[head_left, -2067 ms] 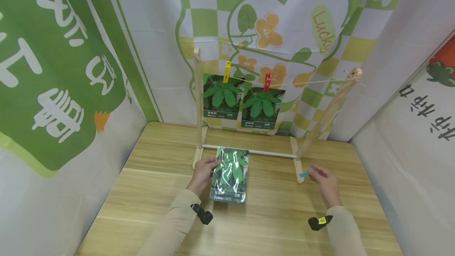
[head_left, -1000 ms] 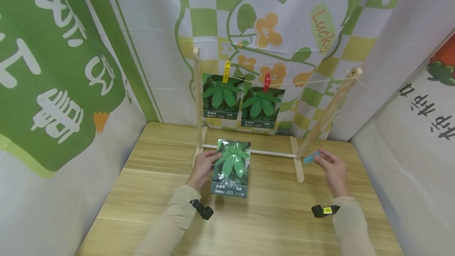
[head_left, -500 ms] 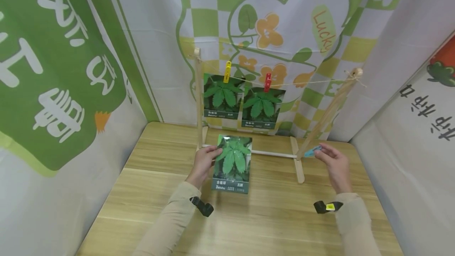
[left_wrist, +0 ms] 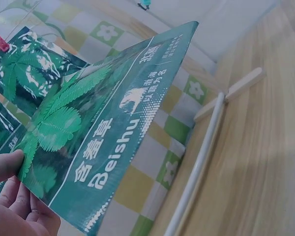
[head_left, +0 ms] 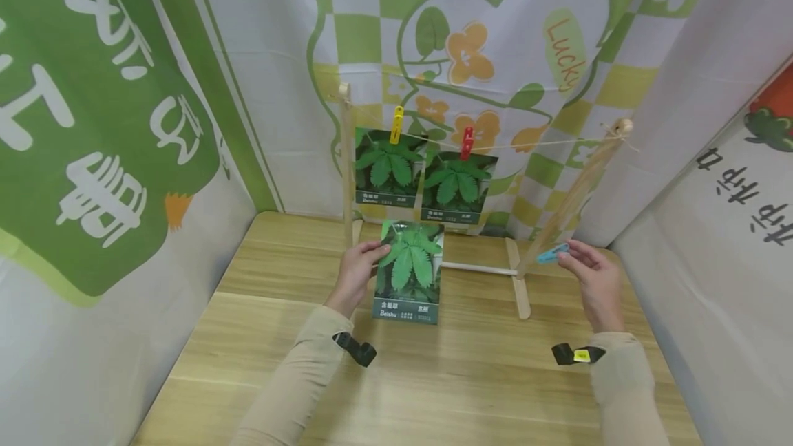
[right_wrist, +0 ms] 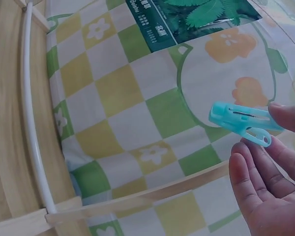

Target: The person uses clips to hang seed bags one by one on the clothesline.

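My left hand (head_left: 357, 274) pinches the left edge of a green seed packet (head_left: 409, 274), thumb on its front, which carries a fern-like leaf picture. The packet is raised above the table before the rack, its lower edge toward the camera in the left wrist view. In my right hand (head_left: 596, 281) a light blue clothespin (right_wrist: 243, 120) is pinched between thumb and fingers, near the rack's right post. Two similar packets hang from the string: the left packet (head_left: 389, 174) under a yellow clothespin (head_left: 396, 125), the right packet (head_left: 457, 188) under a red clothespin (head_left: 467, 143).
A wooden rack has a left post (head_left: 347, 171), a leaning right post (head_left: 573, 198) and a white bar (head_left: 480, 268) low between its feet. A thin string (head_left: 551, 143) joins the post tops. Behind the wooden table (head_left: 483, 377) hangs a checked curtain (head_left: 356, 40).
The left hand has lifted the packet up and toward the rack, its front turning to the camera. The right hand has moved up and slightly right with the blue clothespin. The hanging packets stay put.
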`<state>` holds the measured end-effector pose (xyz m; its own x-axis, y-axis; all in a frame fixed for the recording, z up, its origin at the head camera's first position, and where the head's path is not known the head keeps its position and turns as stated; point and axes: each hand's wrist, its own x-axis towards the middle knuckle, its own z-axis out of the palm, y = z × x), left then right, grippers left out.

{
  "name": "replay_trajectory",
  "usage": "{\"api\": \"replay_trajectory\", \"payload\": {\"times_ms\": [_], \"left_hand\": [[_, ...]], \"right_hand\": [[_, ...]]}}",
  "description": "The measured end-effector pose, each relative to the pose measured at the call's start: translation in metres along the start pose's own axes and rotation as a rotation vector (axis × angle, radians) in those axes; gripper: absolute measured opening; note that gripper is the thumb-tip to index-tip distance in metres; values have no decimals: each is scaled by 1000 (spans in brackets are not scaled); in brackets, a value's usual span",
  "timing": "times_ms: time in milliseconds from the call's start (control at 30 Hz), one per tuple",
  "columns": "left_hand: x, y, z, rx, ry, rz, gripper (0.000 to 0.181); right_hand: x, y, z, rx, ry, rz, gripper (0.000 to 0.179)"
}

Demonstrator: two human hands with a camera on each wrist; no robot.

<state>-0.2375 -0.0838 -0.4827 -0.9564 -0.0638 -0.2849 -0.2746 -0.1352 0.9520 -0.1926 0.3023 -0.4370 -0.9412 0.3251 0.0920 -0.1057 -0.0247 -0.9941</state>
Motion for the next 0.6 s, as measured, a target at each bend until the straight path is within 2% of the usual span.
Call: {"api": "replay_trajectory", "payload": {"times_ms": [367,600], "left_hand": [[0,11,8,-60,-24,29,30],[0,17,12,-76,-20,39,30]], "right_hand": [[5,-13,1,31,44,-49,27],[10,-25,-1,126,48,-93,25]]}}
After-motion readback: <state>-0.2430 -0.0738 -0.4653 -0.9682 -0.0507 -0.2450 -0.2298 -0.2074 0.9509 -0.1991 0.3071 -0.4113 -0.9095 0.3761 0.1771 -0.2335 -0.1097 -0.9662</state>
